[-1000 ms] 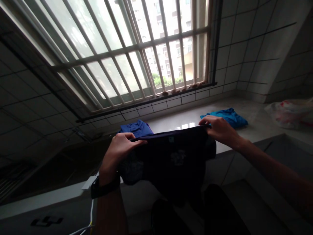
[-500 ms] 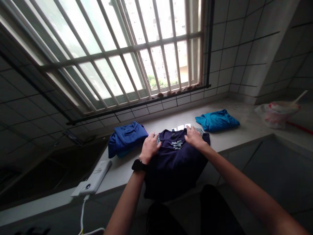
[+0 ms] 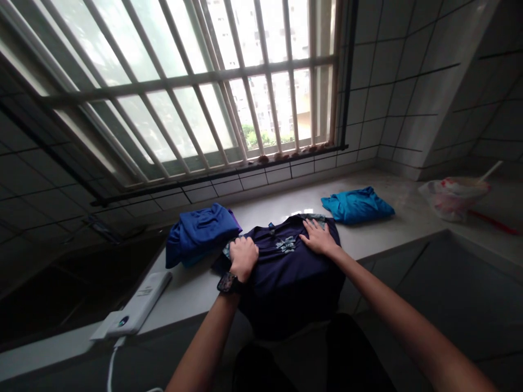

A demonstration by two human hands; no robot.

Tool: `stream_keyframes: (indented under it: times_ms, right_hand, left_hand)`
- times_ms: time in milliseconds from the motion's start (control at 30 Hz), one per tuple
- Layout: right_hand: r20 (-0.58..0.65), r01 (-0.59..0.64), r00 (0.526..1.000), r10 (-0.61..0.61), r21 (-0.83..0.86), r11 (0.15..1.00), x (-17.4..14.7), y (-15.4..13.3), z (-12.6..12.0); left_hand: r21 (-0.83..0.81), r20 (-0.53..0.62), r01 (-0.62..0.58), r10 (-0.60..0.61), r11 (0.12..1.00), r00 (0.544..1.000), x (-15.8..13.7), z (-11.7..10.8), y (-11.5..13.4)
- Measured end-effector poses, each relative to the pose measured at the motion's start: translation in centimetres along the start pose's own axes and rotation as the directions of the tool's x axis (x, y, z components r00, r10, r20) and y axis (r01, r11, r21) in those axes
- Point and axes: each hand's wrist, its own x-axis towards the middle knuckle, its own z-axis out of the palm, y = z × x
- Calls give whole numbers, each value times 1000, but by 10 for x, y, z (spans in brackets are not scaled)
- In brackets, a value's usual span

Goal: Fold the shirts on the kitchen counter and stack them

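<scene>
A dark navy shirt (image 3: 281, 272) with a pale patterned emblem on its chest lies over the counter edge, its lower part hanging down the front. My left hand (image 3: 244, 255), a black watch on its wrist, has its fingers curled on the shirt's left shoulder, closed on the cloth. Flat on the right shoulder rests my right hand (image 3: 318, 238), fingers spread over the patterned fabric. To the left is a folded blue garment stack (image 3: 202, 231), close to my left hand. A folded turquoise garment (image 3: 357, 205) sits beyond my right hand.
On the left, a white power bank (image 3: 141, 302) with a cable lies on the counter (image 3: 192, 294) beside a dark sink (image 3: 81, 283). A plastic bag with a bowl (image 3: 453, 196) stands at the far right. A barred window (image 3: 196, 81) rises behind.
My left hand has moved left to the shirt's shoulder and its fingers have curled. The shirt's top is spread wider. My right hand has flattened on the cloth. The view has shifted slightly.
</scene>
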Motion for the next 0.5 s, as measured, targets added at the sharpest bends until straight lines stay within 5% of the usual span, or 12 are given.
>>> stream_keyframes:
  times_ms: [167,333,500]
  right_hand:
    - [-230,-79,970,83,26,997,12,6,2]
    - [-363,-293,886,287,40,955,8,9,3]
    - [-384,-309,869,312,72,948,3,10,-2]
  left_hand:
    - [-176,-104,-148,131,973,986,18,29,17]
    - [-262,-149,-120,83,958,985,20,45,13]
    - [-292,-226,-23,-46,956,973,18,40,15]
